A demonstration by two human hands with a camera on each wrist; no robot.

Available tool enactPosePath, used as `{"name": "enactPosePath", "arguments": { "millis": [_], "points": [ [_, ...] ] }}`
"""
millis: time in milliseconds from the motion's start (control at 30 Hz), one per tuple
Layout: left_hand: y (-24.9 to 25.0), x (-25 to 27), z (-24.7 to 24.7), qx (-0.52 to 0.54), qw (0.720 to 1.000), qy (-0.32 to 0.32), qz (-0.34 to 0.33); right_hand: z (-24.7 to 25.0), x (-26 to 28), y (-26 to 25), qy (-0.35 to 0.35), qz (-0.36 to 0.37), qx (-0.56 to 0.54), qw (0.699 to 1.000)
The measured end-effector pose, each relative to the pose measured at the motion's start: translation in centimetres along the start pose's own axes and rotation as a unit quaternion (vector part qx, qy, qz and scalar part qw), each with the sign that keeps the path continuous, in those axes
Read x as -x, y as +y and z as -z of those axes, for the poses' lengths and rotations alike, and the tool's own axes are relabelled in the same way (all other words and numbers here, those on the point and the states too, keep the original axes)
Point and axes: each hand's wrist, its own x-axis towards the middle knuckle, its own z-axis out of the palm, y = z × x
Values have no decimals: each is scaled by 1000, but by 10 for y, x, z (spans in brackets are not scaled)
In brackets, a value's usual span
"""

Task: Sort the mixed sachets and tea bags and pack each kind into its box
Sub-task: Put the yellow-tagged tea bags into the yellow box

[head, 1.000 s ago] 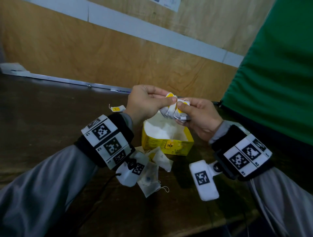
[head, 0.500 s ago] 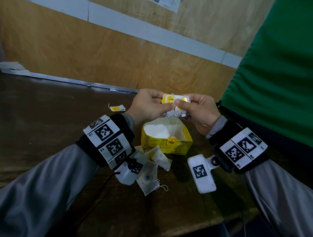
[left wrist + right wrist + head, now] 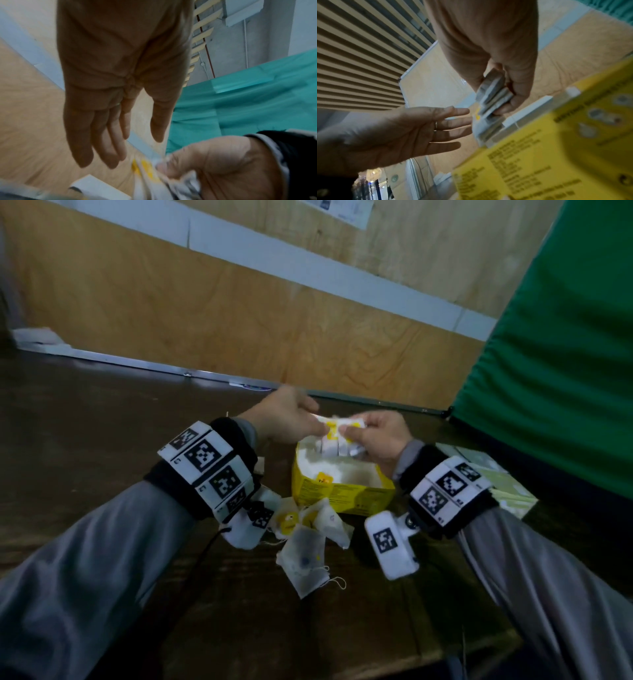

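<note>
Head view: right hand [image 3: 378, 436] clamped on stacked tea bags [image 3: 337, 441], held over open yellow box [image 3: 342, 494], likely to slot them in together. Left hand [image 3: 286, 417], fingers straight, steadies stack's end. Loose tea bags [image 3: 308, 546] on near worktop [image 3: 102, 419].

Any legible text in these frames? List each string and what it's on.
"L3", "L2": small codes on the left wristband, only just legible.
Right wristband: similar codes, too small to read.
Yellow box: rows of print, blurred in the head and right wrist views.
Yellow tag in the box: blurred.
Sheet on the wall: too small.
</note>
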Motion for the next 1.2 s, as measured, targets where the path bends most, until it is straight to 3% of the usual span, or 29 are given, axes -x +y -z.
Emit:
{"name": "enactPosePath", "arguments": {
  "millis": [133, 233, 400, 467, 567, 633, 733, 800, 900, 1100, 1200],
  "points": [
    [-12, 0, 10, -190, 981, -42, -8, -8, -5, 9, -85, -118, 52, 988],
    [-14, 0, 9, -224, 969, -101, 4, -22, -10, 8, -119, -153, 108, 975],
    [-10, 2, 8, -225, 963, -149, 6, -29, -6, -7, -155, -73, 431, 886],
    [-9, 3, 10, -253, 956, -146, -11, -22, 2, -18, -117, 7, 508, 854],
    [-5, 7, 14, -294, 948, -123, -13, -8, 29, -31, -50, 138, 468, 871],
    [1, 12, 15, -314, 940, -131, -22, 1, 52, -33, -106, 144, 469, 865],
    [6, 18, 10, -334, 918, -212, -26, 3, 75, -18, -251, 94, 552, 790],
    [4, 20, 3, -355, 895, -270, -15, -2, 80, -7, -284, 100, 587, 752],
    [-1, 20, -10, -375, 873, -311, -2, -8, 81, 3, -279, 103, 578, 760],
    [-4, 21, -28, -475, 830, -284, -70, 2, 86, 2, -290, 88, 550, 778],
    [0, 25, -35, -492, 816, -290, -89, 17, 88, -5, -301, 51, 470, 828]
  ]
}}
